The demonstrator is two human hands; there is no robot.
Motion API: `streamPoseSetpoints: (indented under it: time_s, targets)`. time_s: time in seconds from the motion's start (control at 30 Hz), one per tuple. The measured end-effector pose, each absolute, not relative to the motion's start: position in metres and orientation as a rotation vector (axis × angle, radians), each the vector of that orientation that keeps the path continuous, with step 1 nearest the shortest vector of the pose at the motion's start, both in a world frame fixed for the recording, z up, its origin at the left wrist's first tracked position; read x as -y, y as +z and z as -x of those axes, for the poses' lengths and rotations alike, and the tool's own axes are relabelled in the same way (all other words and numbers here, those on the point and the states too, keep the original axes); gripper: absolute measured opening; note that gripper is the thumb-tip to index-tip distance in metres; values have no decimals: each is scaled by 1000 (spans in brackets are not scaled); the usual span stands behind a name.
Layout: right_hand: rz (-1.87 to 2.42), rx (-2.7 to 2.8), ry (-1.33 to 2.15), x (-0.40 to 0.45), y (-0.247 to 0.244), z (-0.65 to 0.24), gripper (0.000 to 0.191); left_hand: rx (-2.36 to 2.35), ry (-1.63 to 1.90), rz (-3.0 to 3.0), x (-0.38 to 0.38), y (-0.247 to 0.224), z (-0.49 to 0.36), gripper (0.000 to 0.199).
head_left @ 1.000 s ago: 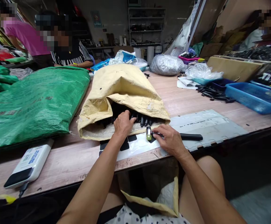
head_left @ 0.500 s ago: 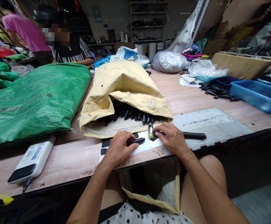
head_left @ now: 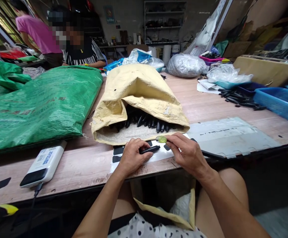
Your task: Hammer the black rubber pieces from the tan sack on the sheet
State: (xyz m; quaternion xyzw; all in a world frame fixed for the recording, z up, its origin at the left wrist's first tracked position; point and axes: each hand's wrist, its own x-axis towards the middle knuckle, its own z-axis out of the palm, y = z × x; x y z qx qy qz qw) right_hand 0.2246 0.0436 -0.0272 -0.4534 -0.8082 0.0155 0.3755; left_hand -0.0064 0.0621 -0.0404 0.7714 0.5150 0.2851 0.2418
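My left hand [head_left: 134,155] is closed on a black pen-like tube [head_left: 150,150], whose tip points right above a white sheet [head_left: 161,158] with black patches. To its right, my right hand [head_left: 187,152] grips a small hammer by its handle; the greenish hammer head [head_left: 162,139] is raised a little beside the thumb and index finger. Part of the dark handle [head_left: 212,154] shows beyond the hand. Just behind both hands, a yellow woven sack [head_left: 139,89] lies with its mouth towards me, and several black tubes [head_left: 158,125] show inside.
A green sack [head_left: 39,102] and a white power bank [head_left: 43,163] lie at the left. A grey sheet [head_left: 228,135], blue tray [head_left: 280,102] and pile of black parts [head_left: 243,98] are at the right. A person [head_left: 81,53] sits across the table. An open sack hangs at my lap.
My right hand has lifted and tilted the hammer, so its green face now shows. My left hand stays on the tube. The whole view has shifted slightly.
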Motion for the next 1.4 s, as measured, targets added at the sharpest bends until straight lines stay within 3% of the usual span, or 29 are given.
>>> streamPoseSetpoints:
  time_s: [0.33,1.0,1.4]
  targets:
    - [1170,2133,167,-36,-26,-198,25,-1406,776,-2094,-63,-39,7,12]
    - [1243,1939,157,-48,-33,-228,21,-1423,774,-2082,-62,-38,5,12]
    - [1304,2043,-68,-64,-58,-250,13,-1410,810,-2024,-61,-37,7,18]
